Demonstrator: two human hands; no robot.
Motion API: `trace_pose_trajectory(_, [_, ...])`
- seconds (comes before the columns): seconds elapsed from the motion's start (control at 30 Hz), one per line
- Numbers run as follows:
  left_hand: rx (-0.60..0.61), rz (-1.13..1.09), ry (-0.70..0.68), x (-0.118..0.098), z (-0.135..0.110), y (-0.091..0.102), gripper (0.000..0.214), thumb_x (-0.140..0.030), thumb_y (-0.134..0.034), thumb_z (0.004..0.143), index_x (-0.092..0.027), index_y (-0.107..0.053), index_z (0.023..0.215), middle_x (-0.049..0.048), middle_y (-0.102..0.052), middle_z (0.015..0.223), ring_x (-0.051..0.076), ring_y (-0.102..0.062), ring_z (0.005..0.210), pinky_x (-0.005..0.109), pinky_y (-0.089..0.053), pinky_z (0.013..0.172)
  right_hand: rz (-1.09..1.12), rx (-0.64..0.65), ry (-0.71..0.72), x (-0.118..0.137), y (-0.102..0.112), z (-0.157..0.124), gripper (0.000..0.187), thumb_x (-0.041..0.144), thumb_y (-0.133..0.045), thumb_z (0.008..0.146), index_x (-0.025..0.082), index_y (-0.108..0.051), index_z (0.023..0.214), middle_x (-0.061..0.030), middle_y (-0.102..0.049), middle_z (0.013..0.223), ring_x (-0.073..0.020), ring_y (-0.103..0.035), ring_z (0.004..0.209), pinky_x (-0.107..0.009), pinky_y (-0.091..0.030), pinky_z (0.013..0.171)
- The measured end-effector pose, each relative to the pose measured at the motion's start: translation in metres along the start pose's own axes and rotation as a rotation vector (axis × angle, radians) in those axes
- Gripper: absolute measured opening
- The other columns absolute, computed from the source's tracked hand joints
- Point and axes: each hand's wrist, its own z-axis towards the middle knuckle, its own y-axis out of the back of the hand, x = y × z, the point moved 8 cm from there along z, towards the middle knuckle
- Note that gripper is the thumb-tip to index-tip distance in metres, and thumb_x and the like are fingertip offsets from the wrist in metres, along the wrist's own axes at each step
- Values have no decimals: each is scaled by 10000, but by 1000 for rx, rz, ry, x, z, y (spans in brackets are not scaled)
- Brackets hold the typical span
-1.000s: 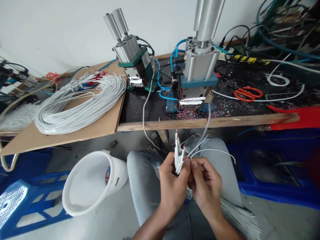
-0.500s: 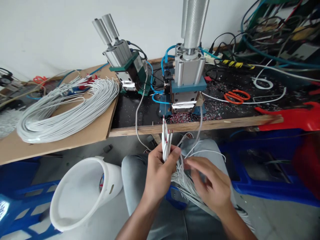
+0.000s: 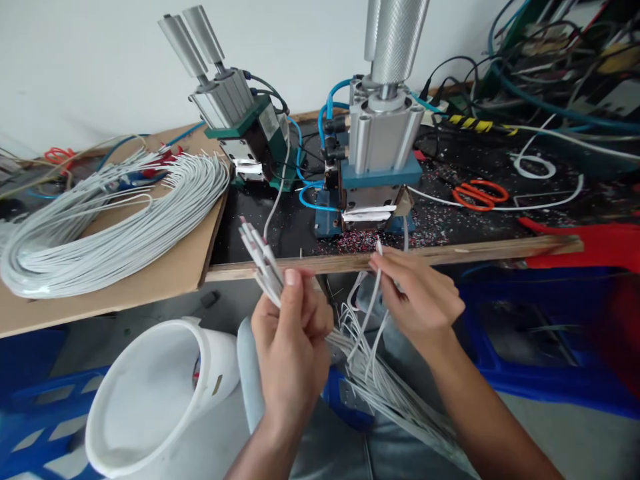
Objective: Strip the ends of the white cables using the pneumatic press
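Note:
My left hand (image 3: 293,323) is closed around a small bunch of white cables (image 3: 263,260), their cut ends fanning up and to the left. Between thumb and fingertips, my right hand (image 3: 420,290) pinches a single white cable (image 3: 373,300) just below its tip. That tip is near the bench edge, below the front of a pneumatic machine (image 3: 373,180) with a blue plate and a silver cylinder. Across my lap lies a loose bundle of white cables (image 3: 390,393), running down to the right and partly hidden by my right arm.
A coil of white cables (image 3: 115,247) rests on cardboard (image 3: 165,293) at the left. Beside it stands a second pneumatic machine (image 3: 245,133). Orange-handled scissors (image 3: 480,193) lie on the bench at right. A white bucket (image 3: 213,373) stands below, with a blue stool (image 3: 500,373) at right.
My left hand has shifted left with its bunch, which now tilts left. My right hand has risen from the loose cables toward the bench edge, pinching one cable.

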Motion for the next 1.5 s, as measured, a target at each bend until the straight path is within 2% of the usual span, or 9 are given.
trace_pose_trajectory(0.2, [-47,-9,-107,-19,1,-5,305,-249,-472,1007,-162,-634,764,-76,-256,527,71,-130,428,186,-214,373,-38,-28,-109,-19,-19,19,316,25,-619,837,151,-662,1124,-100,-767,1037,-177,-713,1038,-318,-600,931])
trace_pose_trajectory(0.37, [-39,2,-112,-21,10,-8,287,-285,-510,992,-172,-640,763,-72,-253,531,70,-134,419,198,-200,361,-69,-36,-151,-28,-27,24,338,40,-615,842,200,-653,1138,-78,-768,1047,-168,-718,1003,-320,-604,891])
trace_pose_trajectory(0.67, [-3,-14,-79,-14,11,-11,288,-268,-476,1001,-170,-638,786,-74,-249,526,67,-145,413,205,-212,376,-97,-80,-162,-29,-29,24,340,37,-650,824,199,-663,1124,-69,-780,1014,-163,-730,940,-298,-599,836])
trace_pose_trajectory(0.83, [-59,-23,-47,-18,7,-12,294,-242,-467,996,-161,-620,758,-73,-268,530,69,-141,429,202,-217,393,-89,-94,-189,-31,-30,28,318,76,-655,835,228,-666,1114,-54,-784,993,-160,-737,891,-298,-607,794])
trace_pose_trajectory(1.03, [141,-22,20,-22,-1,-15,227,-349,-594,941,-192,-659,791,-76,-314,516,57,-199,391,207,-320,398,-94,-57,-232,-31,-30,32,277,94,-638,853,215,-672,1100,-63,-783,983,-173,-742,872,-302,-610,765])
trace_pose_trajectory(1.17, [122,-32,11,-23,-3,-8,244,-374,-590,941,-202,-662,784,-74,-294,511,60,-201,390,211,-314,393,-97,-59,-243,-32,-30,33,261,103,-638,854,209,-674,1091,-58,-783,969,-177,-745,859,-307,-613,752])
trace_pose_trajectory(1.33, [165,-40,39,-19,-4,-7,220,-359,-593,935,-204,-667,796,-75,-300,507,65,-217,393,213,-340,410,-101,-56,-241,-32,-32,31,247,95,-630,858,194,-678,1079,-67,-785,975,-174,-744,884,-305,-613,789])
trace_pose_trajectory(1.5, [179,-46,57,-15,-6,-4,228,-370,-591,938,-210,-672,796,-78,-289,509,67,-218,400,206,-339,423,-103,-42,-254,-34,-33,27,296,117,-607,882,271,-655,1130,-34,-780,1012,-172,-737,916,-322,-612,815])
